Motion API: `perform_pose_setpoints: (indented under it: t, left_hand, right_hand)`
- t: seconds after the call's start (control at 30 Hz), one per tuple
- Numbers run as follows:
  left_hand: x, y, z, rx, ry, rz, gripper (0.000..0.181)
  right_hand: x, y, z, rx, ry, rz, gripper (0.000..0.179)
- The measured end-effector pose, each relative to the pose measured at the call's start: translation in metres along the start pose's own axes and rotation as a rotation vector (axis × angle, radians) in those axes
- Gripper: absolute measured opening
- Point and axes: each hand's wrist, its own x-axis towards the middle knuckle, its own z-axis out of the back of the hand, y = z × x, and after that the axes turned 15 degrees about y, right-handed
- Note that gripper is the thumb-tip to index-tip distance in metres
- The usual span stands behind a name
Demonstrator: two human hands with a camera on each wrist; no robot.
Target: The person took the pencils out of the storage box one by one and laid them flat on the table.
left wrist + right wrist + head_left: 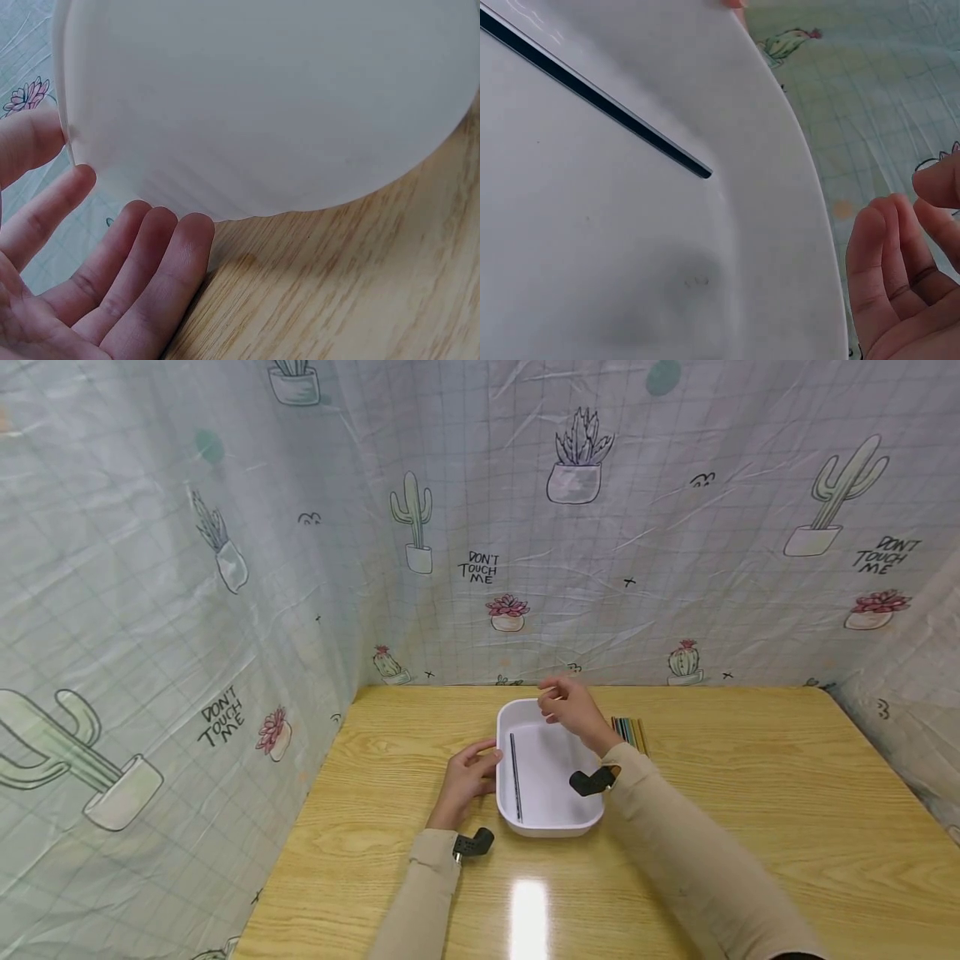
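Note:
A white rectangular tray sits on the table, with one slim dark pencil lying lengthwise along its left side. My left hand holds the tray's left side: the thumb is at the rim and the fingertips meet the outer wall. Above the tray's far end, my right hand hovers with loosely bent fingers and nothing between them. From the right wrist view, that hand appears beside the tray's rim, and the blunt end of the pencil shows against the tray floor.
Several coloured pencils lie side by side just right of the tray, partly covered by the right forearm. The wooden table extends to both sides. A curtain printed with cacti hangs along the table's back edge and at the sides.

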Motion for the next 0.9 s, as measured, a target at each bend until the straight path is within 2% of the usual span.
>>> perform_pose_setpoints:
  t: [0.4,0.63,0.9]
  left_hand:
    - [0.001,0.002,0.000,0.001,-0.006,0.017,0.044]
    - [0.000,0.001,-0.001,0.012,-0.005,0.014,0.047]
    - [0.000,0.000,-0.001,0.017,0.002,0.016,0.047]
  right_hand:
    - [0.009,-0.008,-0.022,-0.019,0.107,-0.136,0.037]
    - [0.013,-0.011,-0.029,-0.023,0.140,-0.176,0.037]
    - [0.018,-0.015,-0.036,-0.036,0.167,-0.179,0.036]
